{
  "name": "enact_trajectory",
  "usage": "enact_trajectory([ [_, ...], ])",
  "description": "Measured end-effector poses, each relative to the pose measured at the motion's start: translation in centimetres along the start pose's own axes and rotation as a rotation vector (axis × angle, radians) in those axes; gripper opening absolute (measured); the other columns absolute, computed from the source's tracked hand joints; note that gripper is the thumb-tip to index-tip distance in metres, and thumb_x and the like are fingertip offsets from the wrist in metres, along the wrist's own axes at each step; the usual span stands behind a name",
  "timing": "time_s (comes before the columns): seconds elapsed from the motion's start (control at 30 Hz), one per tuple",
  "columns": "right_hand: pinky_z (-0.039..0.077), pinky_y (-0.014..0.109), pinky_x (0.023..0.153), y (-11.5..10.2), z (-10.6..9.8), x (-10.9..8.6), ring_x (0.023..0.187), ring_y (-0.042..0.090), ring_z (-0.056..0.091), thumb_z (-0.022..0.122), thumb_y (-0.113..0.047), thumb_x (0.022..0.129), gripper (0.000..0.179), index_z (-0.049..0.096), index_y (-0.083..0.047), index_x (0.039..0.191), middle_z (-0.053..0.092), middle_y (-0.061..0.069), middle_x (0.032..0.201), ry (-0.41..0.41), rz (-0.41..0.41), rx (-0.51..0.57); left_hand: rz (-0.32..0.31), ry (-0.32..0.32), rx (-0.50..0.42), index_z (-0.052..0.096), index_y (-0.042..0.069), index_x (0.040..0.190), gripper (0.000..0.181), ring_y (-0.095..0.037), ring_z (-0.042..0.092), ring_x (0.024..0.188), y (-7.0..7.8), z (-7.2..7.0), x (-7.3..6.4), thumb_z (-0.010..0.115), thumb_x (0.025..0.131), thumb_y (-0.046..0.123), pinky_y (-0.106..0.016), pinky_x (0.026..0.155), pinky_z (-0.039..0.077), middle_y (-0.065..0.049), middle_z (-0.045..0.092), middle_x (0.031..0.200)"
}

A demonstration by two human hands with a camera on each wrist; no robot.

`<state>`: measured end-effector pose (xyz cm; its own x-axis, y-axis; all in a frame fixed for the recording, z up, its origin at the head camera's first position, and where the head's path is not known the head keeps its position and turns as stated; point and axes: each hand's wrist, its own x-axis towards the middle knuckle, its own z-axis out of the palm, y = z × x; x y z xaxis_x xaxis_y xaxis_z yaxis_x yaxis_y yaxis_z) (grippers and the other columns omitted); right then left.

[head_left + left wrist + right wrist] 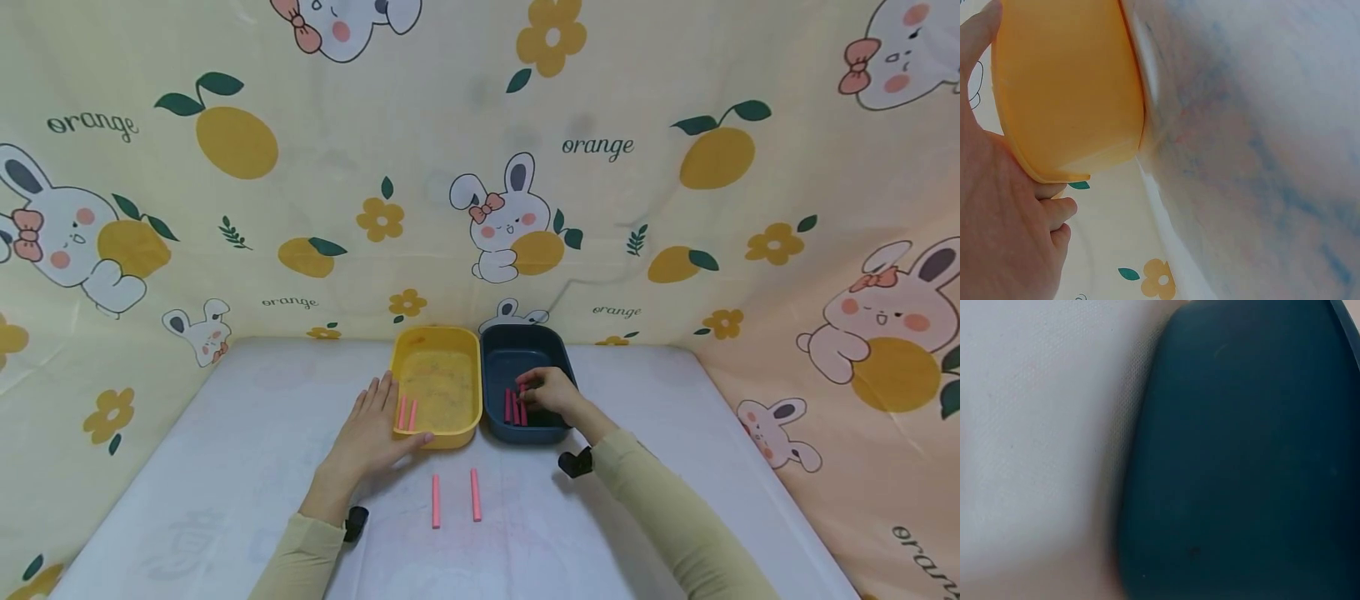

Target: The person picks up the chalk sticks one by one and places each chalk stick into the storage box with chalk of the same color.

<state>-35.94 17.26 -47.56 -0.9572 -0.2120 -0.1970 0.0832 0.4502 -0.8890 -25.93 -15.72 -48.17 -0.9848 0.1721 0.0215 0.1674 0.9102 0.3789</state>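
My left hand (375,429) rests against the left side of a yellow plastic tub (437,438), its fingers extended along the rim and the thumb across the near corner. Two pink chalk sticks (412,414) lean inside that tub. My right hand (551,392) reaches into the dark blue tub (525,434) beside it, fingertips pinching the top of a pink chalk stick (523,412). More pink sticks (507,407) stand just left of it in the same tub. In the right wrist view the blue tub's outer wall (1241,456) fills the right side; the fingers are out of sight there.
Two more pink sticks (436,502) lie apart on the white tabletop (525,542) in front of the tubs. The tubs stand side by side near the back edge. Behind rises a patterned cloth backdrop (420,125) with rabbits and oranges.
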Motion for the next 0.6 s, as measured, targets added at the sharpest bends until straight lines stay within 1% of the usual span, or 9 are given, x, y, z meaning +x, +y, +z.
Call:
enact_trajectory([
  [0.17,0.064,0.037,0.081,0.02,0.12,-0.01,0.086,0.020,0.072,0.066,0.009,0.095,0.028,0.067,0.011,0.123,0.069,0.019,0.107,0.013,0.013,-0.027,0.004,0.004,0.001,0.013,-0.006,0.163,0.123,-0.041,0.008,0.159,0.00,0.00,-0.09,0.060,0.088,0.079,-0.054,0.130,0.009,-0.023,0.007,0.173],
  [0.37,0.064,0.033,0.078,-0.03,0.15,0.00,0.082,0.017,0.072,0.069,0.009,0.093,0.026,0.070,0.010,0.119,0.072,0.019,0.106,0.022,0.018,-0.084,0.010,0.011,-0.001,0.013,-0.006,0.163,0.121,-0.040,0.007,0.160,-0.03,-0.01,-0.05,0.061,0.088,0.077,-0.053,0.130,0.009,-0.022,0.007,0.173],
  [0.6,0.064,0.032,0.076,-0.04,0.25,0.14,0.081,0.017,0.072,0.071,0.008,0.091,0.027,0.070,0.007,0.118,0.072,0.017,0.104,0.042,0.011,-0.136,0.016,0.010,0.008,0.014,-0.006,0.163,0.122,-0.040,0.007,0.160,0.02,-0.15,0.02,0.059,0.088,0.079,-0.053,0.130,0.010,-0.022,0.007,0.173],
])
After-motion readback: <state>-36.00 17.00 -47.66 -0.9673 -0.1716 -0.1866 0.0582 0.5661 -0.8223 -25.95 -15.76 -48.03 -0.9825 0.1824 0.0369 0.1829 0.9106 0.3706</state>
